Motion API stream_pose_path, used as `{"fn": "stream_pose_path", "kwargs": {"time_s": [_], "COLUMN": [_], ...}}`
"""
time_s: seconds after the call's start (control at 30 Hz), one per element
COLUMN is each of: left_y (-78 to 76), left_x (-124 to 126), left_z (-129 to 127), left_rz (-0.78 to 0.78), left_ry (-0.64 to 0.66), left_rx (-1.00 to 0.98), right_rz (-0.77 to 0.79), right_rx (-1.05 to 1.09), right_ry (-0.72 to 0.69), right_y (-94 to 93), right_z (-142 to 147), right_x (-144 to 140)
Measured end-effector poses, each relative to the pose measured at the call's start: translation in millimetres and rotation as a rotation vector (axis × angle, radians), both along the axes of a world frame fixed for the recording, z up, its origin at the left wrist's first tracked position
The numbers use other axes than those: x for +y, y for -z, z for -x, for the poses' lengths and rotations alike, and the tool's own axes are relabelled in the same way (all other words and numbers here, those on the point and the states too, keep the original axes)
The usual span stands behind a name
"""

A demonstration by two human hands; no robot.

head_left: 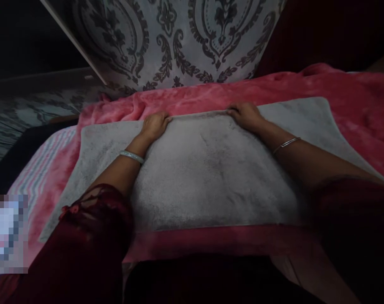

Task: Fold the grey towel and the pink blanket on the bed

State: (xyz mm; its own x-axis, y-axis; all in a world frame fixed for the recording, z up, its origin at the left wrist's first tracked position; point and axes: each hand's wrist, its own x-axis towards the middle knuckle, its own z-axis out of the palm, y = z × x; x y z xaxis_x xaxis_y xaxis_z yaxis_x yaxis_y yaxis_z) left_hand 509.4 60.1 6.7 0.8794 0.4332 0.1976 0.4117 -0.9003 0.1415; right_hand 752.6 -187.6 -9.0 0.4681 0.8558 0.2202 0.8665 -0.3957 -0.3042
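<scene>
A grey towel (204,173) lies spread flat, wider than it is deep, over a pink plush blanket (363,101). At its far edge, left of the middle, my left hand (155,126) is closed with the edge pinched in its fingers. My right hand (246,116) grips the same edge farther to the right, its fingers curled at the border. Between the two hands the edge runs nearly straight, with faint wrinkles in the cloth below it. Both forearms reach across the towel and cover parts of it.
Behind the blanket stands a wall with a dark floral pattern (166,50). A striped sheet (46,156) shows at the left beside a dark bed edge (17,147). A blurred patch (8,234) hides something at the lower left. The far right is in shadow.
</scene>
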Motion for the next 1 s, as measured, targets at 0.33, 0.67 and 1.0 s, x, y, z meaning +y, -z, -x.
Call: {"fn": "stream_pose_path", "kwargs": {"time_s": [0.33, 0.67, 1.0], "left_y": [-6.4, -37.7, -12.8], "left_x": [-2.7, -18.8, -66.0], "left_z": [-3.9, -18.0, -85.9], "left_rz": [-0.09, -0.031, 0.005], "left_ry": [-0.07, -0.021, -0.017], "left_rx": [0.161, 0.244, 0.163], "right_rz": [0.047, 0.069, -0.003], "right_rx": [-0.047, -0.102, -0.109], "right_ry": [0.018, 0.021, 0.061], "right_y": [5.9, -9.3, -2.0], "right_z": [-12.1, -21.7, -60.0], "right_x": [7.5, -16.9, -50.4]}}
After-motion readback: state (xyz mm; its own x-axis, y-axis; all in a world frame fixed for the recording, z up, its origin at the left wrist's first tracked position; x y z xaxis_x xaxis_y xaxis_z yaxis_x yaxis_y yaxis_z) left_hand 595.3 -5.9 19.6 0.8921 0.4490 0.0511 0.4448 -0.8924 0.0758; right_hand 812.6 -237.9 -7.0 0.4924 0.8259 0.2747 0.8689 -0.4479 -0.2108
